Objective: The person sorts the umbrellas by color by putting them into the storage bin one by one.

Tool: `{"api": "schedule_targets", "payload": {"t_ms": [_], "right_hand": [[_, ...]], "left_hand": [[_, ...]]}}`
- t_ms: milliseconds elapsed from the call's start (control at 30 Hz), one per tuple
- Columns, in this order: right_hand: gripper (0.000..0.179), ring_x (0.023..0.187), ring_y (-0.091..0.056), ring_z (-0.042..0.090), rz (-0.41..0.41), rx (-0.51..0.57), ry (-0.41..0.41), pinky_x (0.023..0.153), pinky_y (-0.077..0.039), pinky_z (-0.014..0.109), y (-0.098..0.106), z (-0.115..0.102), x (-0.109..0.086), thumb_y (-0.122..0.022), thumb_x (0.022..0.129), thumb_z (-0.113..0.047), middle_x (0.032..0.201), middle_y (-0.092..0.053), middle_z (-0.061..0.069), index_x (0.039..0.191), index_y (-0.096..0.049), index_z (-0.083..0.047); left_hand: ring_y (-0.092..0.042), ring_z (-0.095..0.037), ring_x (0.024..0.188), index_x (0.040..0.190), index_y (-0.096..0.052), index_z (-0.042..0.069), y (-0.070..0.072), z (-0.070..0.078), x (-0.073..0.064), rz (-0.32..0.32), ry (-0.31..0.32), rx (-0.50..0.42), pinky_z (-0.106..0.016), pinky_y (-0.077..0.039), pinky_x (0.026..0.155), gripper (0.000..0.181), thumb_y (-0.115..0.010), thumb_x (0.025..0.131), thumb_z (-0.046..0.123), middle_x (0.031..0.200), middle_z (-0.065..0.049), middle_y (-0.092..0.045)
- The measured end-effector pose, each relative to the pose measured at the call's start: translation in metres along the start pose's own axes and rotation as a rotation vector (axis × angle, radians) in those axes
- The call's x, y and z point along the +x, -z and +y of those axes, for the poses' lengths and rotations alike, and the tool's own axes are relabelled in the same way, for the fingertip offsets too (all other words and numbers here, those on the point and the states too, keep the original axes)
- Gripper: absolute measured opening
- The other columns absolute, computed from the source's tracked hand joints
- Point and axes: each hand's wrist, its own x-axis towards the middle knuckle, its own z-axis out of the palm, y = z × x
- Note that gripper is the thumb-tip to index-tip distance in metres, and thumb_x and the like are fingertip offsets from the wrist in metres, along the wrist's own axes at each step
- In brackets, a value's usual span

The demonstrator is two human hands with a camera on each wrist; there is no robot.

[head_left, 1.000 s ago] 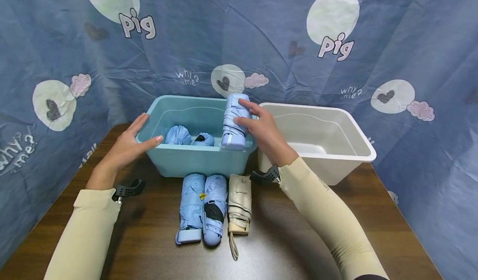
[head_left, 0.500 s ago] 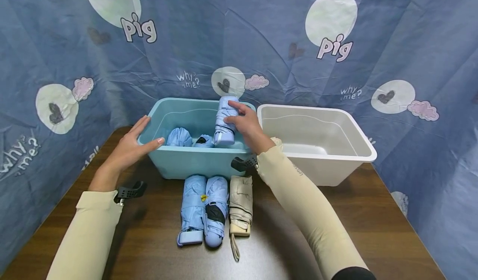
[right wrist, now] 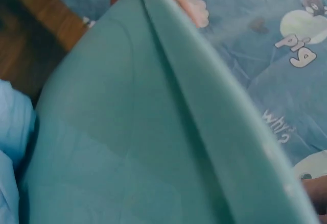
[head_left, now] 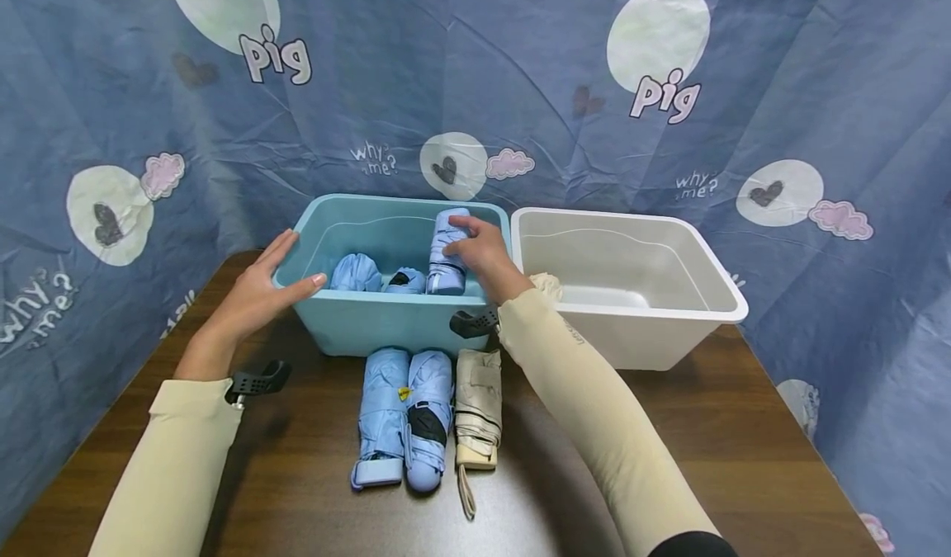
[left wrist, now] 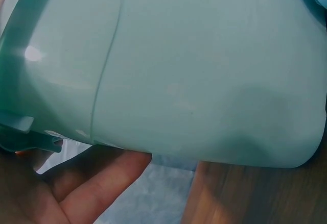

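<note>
My right hand [head_left: 481, 256] grips a light blue folded umbrella [head_left: 446, 280] between thumb and fingers. It stands nearly upright inside the right part of the teal bin [head_left: 386, 326], its upper end at about the back rim. Two more blue folded umbrellas sit farther left in that bin, one bunched [head_left: 356, 273] and one with a black patch [head_left: 404, 280]. At the bin's left end my left hand [head_left: 260, 293] rests on the corner, thumb over the front rim. In the left wrist view, straight fingers [left wrist: 110, 188] lie against the outside.
In front of the teal bin lie two blue folded umbrellas [head_left: 384, 408] [head_left: 428, 408] and a beige one [head_left: 478, 404] with a cord loop. A white bin [head_left: 639, 334] stands at the right, a beige bundle [head_left: 546, 285] inside it. A patterned blue cloth [head_left: 565, 62] hangs behind.
My right hand has carried the blue umbrella left, then lowered it farther into the teal bin. The beige bundle in the white bin has come into view. My left hand stays at the corner.
</note>
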Motion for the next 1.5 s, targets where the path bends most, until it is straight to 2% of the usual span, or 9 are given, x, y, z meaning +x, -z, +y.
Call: {"api": "schedule_targets", "payload": {"t_ms": [167, 433, 567, 767, 933, 1100, 1233, 1500], "right_hand": [[0.057, 0.111, -0.052, 0.022, 0.007, -0.1, 0.021, 0.098, -0.043, 0.035, -0.0021, 0.0019, 0.0019, -0.071, 0.08, 0.004, 0.135, -0.053, 0.005, 0.129, -0.064, -0.025], [0.055, 0.113, -0.049, 0.022, 0.011, -0.283, -0.012, 0.1, -0.042, 0.036, -0.0037, 0.0035, -0.0012, -0.068, 0.082, 0.002, 0.142, -0.049, 0.005, 0.13, -0.063, -0.024], [0.053, 0.115, -0.048, 0.022, -0.001, -0.336, -0.016, 0.101, -0.041, 0.037, -0.0027, 0.0047, -0.0026, -0.067, 0.083, 0.001, 0.142, -0.049, 0.006, 0.131, -0.063, -0.021], [0.05, 0.112, -0.049, 0.024, -0.009, -0.417, 0.023, 0.097, -0.042, 0.035, -0.0029, 0.0051, -0.0023, -0.066, 0.083, -0.002, 0.14, -0.051, 0.009, 0.131, -0.063, -0.016], [0.046, 0.109, -0.049, 0.023, -0.016, -0.419, -0.02, 0.093, -0.043, 0.033, -0.0048, 0.0053, -0.0023, -0.061, 0.087, -0.003, 0.139, -0.052, 0.007, 0.131, -0.063, -0.016], [0.042, 0.113, -0.055, 0.024, -0.113, -0.348, -0.04, 0.096, -0.046, 0.036, -0.0083, 0.0059, -0.0021, -0.053, 0.092, -0.001, 0.136, -0.054, 0.009, 0.131, -0.061, -0.012], [0.041, 0.118, -0.055, 0.034, -0.18, -0.294, -0.055, 0.1, -0.044, 0.047, -0.0099, 0.0075, -0.0024, -0.058, 0.091, -0.001, 0.134, -0.054, 0.013, 0.131, -0.059, -0.009], [0.041, 0.119, -0.055, 0.034, -0.194, -0.317, -0.048, 0.1, -0.044, 0.046, -0.0074, 0.0073, -0.0039, -0.063, 0.092, -0.01, 0.136, -0.053, 0.012, 0.133, -0.057, -0.011]], "left_hand": [[-0.004, -0.04, 0.145, 0.157, -0.005, 0.023, 0.0, -0.0002, 0.0012, 0.0, -0.003, 0.004, -0.074, -0.017, 0.102, 0.095, -0.063, 0.087, 0.053, 0.162, 0.004, 0.003], [-0.005, -0.044, 0.144, 0.156, -0.004, 0.023, -0.0004, 0.0001, 0.0011, -0.006, -0.011, 0.024, -0.074, -0.018, 0.101, 0.095, -0.063, 0.088, 0.053, 0.163, -0.001, 0.003], [-0.006, -0.044, 0.144, 0.156, -0.004, 0.023, -0.0014, -0.0004, 0.0017, -0.004, -0.012, 0.023, -0.074, -0.018, 0.101, 0.096, -0.063, 0.087, 0.054, 0.163, -0.002, 0.002], [-0.005, -0.043, 0.145, 0.156, -0.005, 0.023, -0.0004, -0.0008, 0.0017, 0.008, -0.023, 0.015, -0.074, -0.017, 0.102, 0.094, -0.063, 0.088, 0.052, 0.162, 0.0, 0.002], [-0.006, -0.045, 0.144, 0.156, -0.004, 0.022, -0.0009, -0.0007, 0.0012, -0.001, -0.014, 0.013, -0.075, -0.018, 0.101, 0.095, -0.063, 0.088, 0.053, 0.163, -0.002, 0.002], [-0.005, -0.043, 0.145, 0.156, -0.004, 0.023, -0.0007, -0.0013, 0.0012, 0.005, -0.007, 0.013, -0.074, -0.017, 0.102, 0.095, -0.063, 0.088, 0.053, 0.163, -0.001, 0.002], [-0.005, -0.043, 0.145, 0.156, -0.004, 0.023, -0.0009, -0.0012, 0.0007, 0.006, -0.012, 0.013, -0.074, -0.017, 0.102, 0.095, -0.063, 0.088, 0.053, 0.163, -0.001, 0.002], [-0.004, -0.04, 0.146, 0.156, -0.005, 0.025, -0.002, 0.0013, 0.0004, 0.003, 0.0, 0.005, -0.072, -0.016, 0.103, 0.095, -0.063, 0.087, 0.054, 0.162, 0.004, 0.003]]}}
